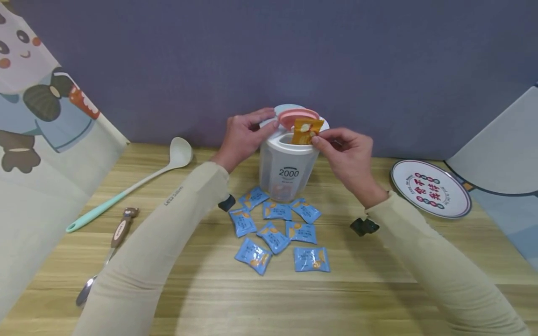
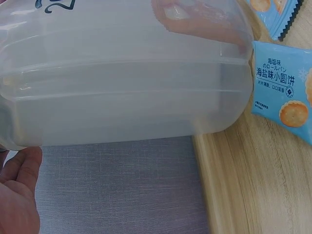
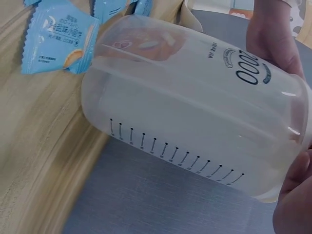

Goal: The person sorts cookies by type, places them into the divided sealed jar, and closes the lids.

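A clear plastic storage container (image 1: 283,170) marked 2000 stands upright, its pink flap (image 1: 296,115) raised from the opening in the white lid. My left hand (image 1: 248,135) rests at the lid's left side, fingers and thumb stretched out against it. Between thumb and fingers, my right hand (image 1: 349,156) pinches an orange snack packet (image 1: 303,130) upright at the lid opening, its lower edge hidden by the rim. Through the wall, an orange packet (image 3: 151,44) shows at the container's bottom. Several blue biscuit packets (image 1: 273,237) lie in front of the container.
A white ladle (image 1: 180,153) with a mint handle and a spoon (image 1: 119,231) with a brown bear handle lie on the left, the spoon partly behind my left sleeve. To the right is a printed white plate (image 1: 454,205). A dark blue panel (image 1: 269,56) rises behind the table.
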